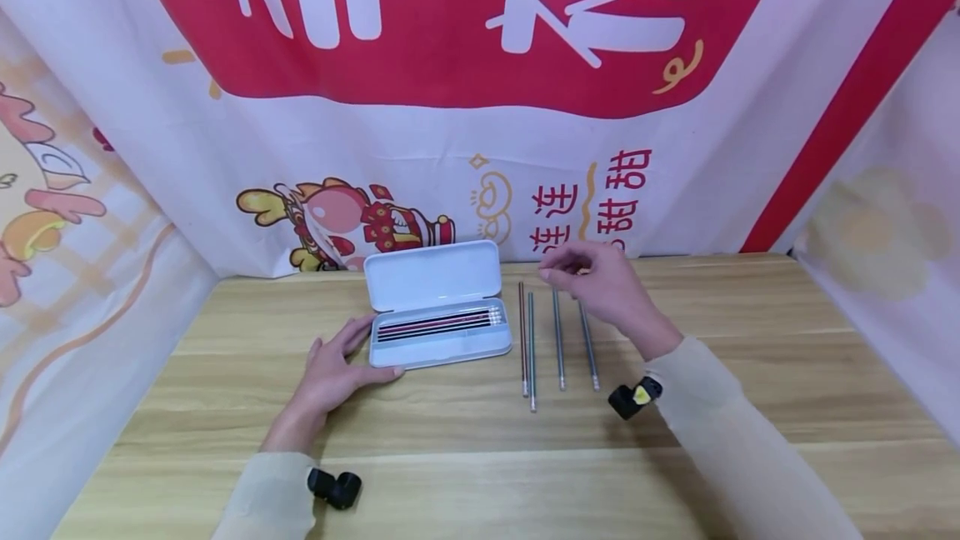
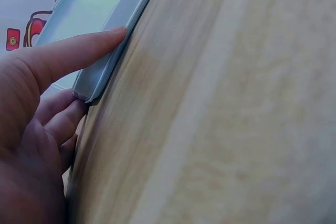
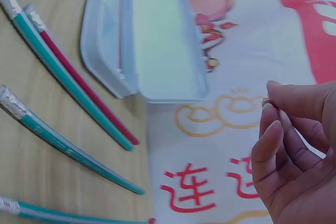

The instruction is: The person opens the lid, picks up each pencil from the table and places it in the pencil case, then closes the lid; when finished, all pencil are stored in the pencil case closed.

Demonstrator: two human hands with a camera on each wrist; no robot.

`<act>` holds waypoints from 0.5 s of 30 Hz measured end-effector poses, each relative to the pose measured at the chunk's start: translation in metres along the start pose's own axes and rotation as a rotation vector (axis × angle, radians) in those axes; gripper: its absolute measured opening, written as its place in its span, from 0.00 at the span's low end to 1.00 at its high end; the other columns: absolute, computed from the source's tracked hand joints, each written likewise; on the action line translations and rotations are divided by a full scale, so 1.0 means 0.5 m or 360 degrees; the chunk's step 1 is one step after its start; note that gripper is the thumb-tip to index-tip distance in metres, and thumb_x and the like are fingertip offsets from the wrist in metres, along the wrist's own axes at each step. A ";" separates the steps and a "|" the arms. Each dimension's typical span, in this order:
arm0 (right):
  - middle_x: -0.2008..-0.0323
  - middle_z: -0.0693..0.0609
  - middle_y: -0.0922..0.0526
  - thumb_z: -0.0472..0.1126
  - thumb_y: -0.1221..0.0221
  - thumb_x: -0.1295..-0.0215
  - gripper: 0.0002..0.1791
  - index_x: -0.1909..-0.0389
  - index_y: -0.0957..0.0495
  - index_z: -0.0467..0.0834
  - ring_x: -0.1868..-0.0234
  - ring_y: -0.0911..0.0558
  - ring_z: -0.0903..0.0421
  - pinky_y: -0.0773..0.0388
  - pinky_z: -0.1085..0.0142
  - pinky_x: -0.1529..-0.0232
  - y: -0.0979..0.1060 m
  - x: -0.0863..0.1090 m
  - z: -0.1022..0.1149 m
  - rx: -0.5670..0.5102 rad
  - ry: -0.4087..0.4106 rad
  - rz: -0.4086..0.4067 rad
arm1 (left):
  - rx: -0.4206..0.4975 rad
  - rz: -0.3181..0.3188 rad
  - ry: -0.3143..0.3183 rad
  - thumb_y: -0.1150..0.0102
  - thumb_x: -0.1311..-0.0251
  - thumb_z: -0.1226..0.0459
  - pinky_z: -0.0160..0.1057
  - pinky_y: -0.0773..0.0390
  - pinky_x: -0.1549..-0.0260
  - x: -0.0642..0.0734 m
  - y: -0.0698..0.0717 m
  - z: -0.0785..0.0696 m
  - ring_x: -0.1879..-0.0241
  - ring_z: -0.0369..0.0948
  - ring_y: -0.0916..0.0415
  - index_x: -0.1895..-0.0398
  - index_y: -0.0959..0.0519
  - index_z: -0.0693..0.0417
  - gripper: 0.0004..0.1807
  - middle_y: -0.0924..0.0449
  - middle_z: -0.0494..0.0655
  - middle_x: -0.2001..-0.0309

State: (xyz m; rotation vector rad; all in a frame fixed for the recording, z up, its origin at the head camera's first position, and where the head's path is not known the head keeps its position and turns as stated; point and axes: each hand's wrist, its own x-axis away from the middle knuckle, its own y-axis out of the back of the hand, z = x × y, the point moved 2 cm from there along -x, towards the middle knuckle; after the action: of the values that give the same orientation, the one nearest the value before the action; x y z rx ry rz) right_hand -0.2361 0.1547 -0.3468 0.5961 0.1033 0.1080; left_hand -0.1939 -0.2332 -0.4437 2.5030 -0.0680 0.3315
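Note:
A light blue pencil case (image 1: 442,354) lies on the table with its lid (image 1: 432,277) raised. Several dark and reddish pencils (image 1: 431,327) are in its rear compartment. My left hand (image 1: 332,369) holds the case's left end, thumb on the front rim (image 2: 118,38) and fingers at the side. To the right lie a red pencil (image 1: 522,340) and green pencils (image 1: 532,348), eraser ends towards me. Above their far ends hovers my right hand (image 1: 588,277). Its fingers are curled, thumb and index tips close together, and nothing shows between them in the right wrist view.
The wood-grain table (image 1: 450,473) ends at the back against a hanging white and red printed cloth (image 1: 450,148). Cloth also hangs at both sides. Each sleeve has a small black camera (image 1: 335,488) at the wrist.

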 end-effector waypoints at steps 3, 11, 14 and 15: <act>0.55 0.50 0.11 0.47 0.32 0.25 0.09 0.51 0.12 0.50 0.53 0.17 0.50 0.14 0.60 0.57 0.022 0.016 -0.007 -0.0024 -0.0032 -0.0028 | -0.0004 0.0000 0.0000 0.14 0.51 0.46 0.66 0.85 0.17 -0.002 -0.001 0.002 0.10 0.56 0.71 0.13 0.42 0.36 0.62 0.41 0.46 0.15; 0.52 0.48 0.12 0.51 0.33 0.24 0.12 0.49 0.13 0.50 0.55 0.18 0.49 0.13 0.65 0.60 0.052 0.063 -0.042 -0.0057 -0.0105 -0.0049 | 0.0005 0.0004 0.0034 0.15 0.49 0.45 0.69 0.84 0.18 -0.003 -0.001 0.002 0.11 0.57 0.76 0.13 0.42 0.34 0.62 0.42 0.46 0.14; 0.52 0.47 0.13 0.51 0.33 0.24 0.13 0.48 0.14 0.48 0.55 0.18 0.47 0.13 0.66 0.61 0.057 0.078 -0.057 -0.0093 -0.0136 -0.0053 | 0.0007 0.0007 0.0045 0.15 0.49 0.45 0.70 0.83 0.18 -0.001 -0.001 0.001 0.11 0.58 0.78 0.13 0.42 0.34 0.62 0.42 0.46 0.14; 0.52 0.47 0.13 0.52 0.33 0.24 0.14 0.48 0.14 0.48 0.55 0.18 0.46 0.13 0.67 0.62 0.059 0.083 -0.062 -0.0101 -0.0149 -0.0055 | 0.0009 0.0007 0.0049 0.15 0.49 0.45 0.70 0.83 0.18 -0.001 -0.001 0.001 0.11 0.58 0.79 0.13 0.42 0.34 0.62 0.43 0.46 0.14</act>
State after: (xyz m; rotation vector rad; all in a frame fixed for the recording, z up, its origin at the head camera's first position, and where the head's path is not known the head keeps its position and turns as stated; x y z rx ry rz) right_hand -0.2013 0.2015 -0.3584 0.5352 0.0196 0.0493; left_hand -0.1942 -0.2329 -0.4445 2.5026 -0.0603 0.3724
